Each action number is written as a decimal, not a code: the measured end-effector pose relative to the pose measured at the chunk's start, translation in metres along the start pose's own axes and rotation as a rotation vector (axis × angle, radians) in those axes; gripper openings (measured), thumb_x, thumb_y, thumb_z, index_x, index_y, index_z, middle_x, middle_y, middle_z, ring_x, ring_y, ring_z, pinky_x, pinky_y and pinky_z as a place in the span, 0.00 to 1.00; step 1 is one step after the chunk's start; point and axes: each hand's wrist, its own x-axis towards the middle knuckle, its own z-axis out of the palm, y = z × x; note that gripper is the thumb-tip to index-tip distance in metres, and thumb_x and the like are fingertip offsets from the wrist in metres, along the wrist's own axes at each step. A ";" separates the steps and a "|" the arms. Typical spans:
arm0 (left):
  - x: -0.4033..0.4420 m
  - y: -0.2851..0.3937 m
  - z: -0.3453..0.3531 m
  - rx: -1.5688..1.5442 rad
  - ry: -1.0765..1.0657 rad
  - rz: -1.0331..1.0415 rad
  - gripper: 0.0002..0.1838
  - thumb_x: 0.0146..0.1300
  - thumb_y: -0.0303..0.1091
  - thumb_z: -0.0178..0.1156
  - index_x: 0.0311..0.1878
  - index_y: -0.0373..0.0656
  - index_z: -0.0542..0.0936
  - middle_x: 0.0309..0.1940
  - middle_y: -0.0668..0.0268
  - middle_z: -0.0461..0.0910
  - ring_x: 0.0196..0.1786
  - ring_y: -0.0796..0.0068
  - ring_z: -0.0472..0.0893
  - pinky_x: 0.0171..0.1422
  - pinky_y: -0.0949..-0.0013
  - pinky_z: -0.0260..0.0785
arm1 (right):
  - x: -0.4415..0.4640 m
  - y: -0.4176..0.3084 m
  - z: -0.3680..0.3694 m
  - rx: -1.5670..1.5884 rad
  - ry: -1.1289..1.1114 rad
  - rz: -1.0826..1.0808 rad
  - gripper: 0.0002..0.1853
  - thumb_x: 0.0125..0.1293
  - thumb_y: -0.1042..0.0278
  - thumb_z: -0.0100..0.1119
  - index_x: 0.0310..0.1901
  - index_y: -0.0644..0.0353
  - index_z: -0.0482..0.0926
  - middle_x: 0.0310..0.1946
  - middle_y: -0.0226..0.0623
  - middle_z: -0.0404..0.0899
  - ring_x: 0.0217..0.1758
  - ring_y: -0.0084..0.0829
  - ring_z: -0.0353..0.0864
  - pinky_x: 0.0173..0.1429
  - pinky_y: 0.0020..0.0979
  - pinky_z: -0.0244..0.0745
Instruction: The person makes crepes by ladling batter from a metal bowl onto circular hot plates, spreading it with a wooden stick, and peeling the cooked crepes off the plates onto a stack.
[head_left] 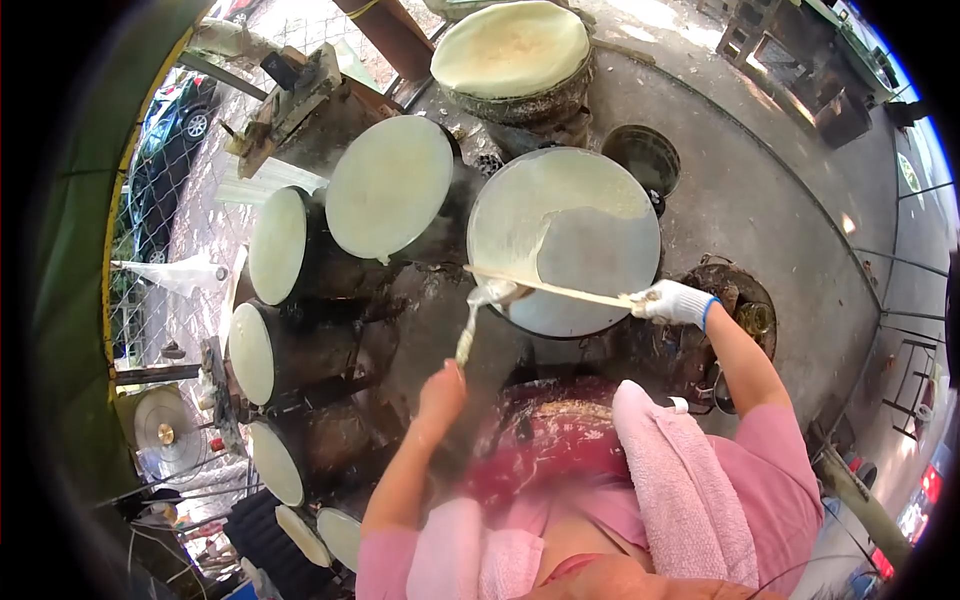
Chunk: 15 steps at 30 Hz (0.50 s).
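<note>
My left hand (442, 400), bare, is wrapped round the handle of a ladle (490, 294) at the near left edge of a round griddle (605, 265). In my right hand (676, 303), which wears a white glove with a blue cuff, is the end of a long pale spreading stick (572, 290). The stick lies across the near part of the griddle, and its far end reaches over the ladle's bowl. Pale batter (510, 218) coats the griddle's left and far parts; the rest of its surface shows grey. What the ladle holds is hard to make out.
More round griddles covered with pale sheets curve along the left, including a large one (392, 187). Beyond stands another pale round sheet (512, 48) on a drum-like base. A dark bucket (641, 162) sits behind the griddle. Right of it is a cluttered round container (735, 300).
</note>
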 end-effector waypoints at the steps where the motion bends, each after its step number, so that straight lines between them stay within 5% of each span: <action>1: -0.015 0.006 0.004 -0.043 -0.031 -0.003 0.11 0.72 0.37 0.47 0.42 0.38 0.71 0.29 0.45 0.82 0.34 0.40 0.83 0.40 0.44 0.76 | -0.013 0.016 0.004 0.070 0.001 -0.017 0.21 0.65 0.62 0.67 0.59 0.56 0.81 0.23 0.18 0.72 0.21 0.14 0.62 0.24 0.21 0.57; 4: -0.035 0.017 0.029 -0.172 -0.140 0.014 0.14 0.73 0.38 0.42 0.44 0.37 0.71 0.30 0.42 0.82 0.37 0.37 0.82 0.45 0.42 0.74 | -0.053 0.051 0.047 0.379 0.082 -0.135 0.26 0.65 0.65 0.68 0.64 0.57 0.77 0.25 0.17 0.72 0.23 0.12 0.64 0.25 0.18 0.60; 5: -0.035 0.019 0.035 -0.218 -0.181 0.039 0.14 0.73 0.38 0.45 0.45 0.36 0.72 0.31 0.42 0.82 0.39 0.38 0.82 0.45 0.43 0.73 | -0.069 0.044 0.078 0.740 0.151 -0.093 0.26 0.65 0.66 0.67 0.64 0.58 0.76 0.24 0.17 0.71 0.23 0.11 0.66 0.25 0.16 0.60; 8: -0.023 0.008 0.016 -0.472 -0.206 0.229 0.13 0.72 0.38 0.49 0.45 0.36 0.73 0.32 0.42 0.82 0.39 0.38 0.82 0.43 0.42 0.70 | -0.033 0.060 0.140 0.923 0.046 -0.048 0.14 0.69 0.60 0.63 0.52 0.57 0.80 0.22 0.18 0.70 0.20 0.11 0.66 0.20 0.16 0.59; 10: -0.034 0.006 -0.020 -0.695 -0.089 0.149 0.12 0.72 0.37 0.54 0.46 0.37 0.75 0.26 0.50 0.80 0.28 0.57 0.82 0.35 0.56 0.72 | -0.013 0.002 0.186 0.914 0.072 -0.142 0.11 0.70 0.58 0.62 0.48 0.54 0.80 0.20 0.19 0.71 0.17 0.13 0.64 0.18 0.18 0.58; 12: -0.037 -0.018 -0.022 -0.834 0.226 0.195 0.08 0.71 0.33 0.58 0.40 0.38 0.75 0.19 0.67 0.71 0.23 0.83 0.68 0.27 0.72 0.63 | 0.050 -0.025 0.236 0.863 0.197 -0.220 0.12 0.72 0.55 0.59 0.48 0.52 0.80 0.21 0.20 0.73 0.18 0.13 0.66 0.18 0.18 0.58; 15: -0.041 -0.060 -0.034 -1.023 0.317 0.165 0.06 0.72 0.32 0.57 0.38 0.41 0.75 0.23 0.77 0.69 0.24 0.90 0.66 0.26 0.78 0.60 | 0.123 -0.069 0.293 0.714 0.362 -0.149 0.19 0.72 0.47 0.54 0.47 0.55 0.80 0.25 0.29 0.79 0.24 0.22 0.76 0.27 0.28 0.69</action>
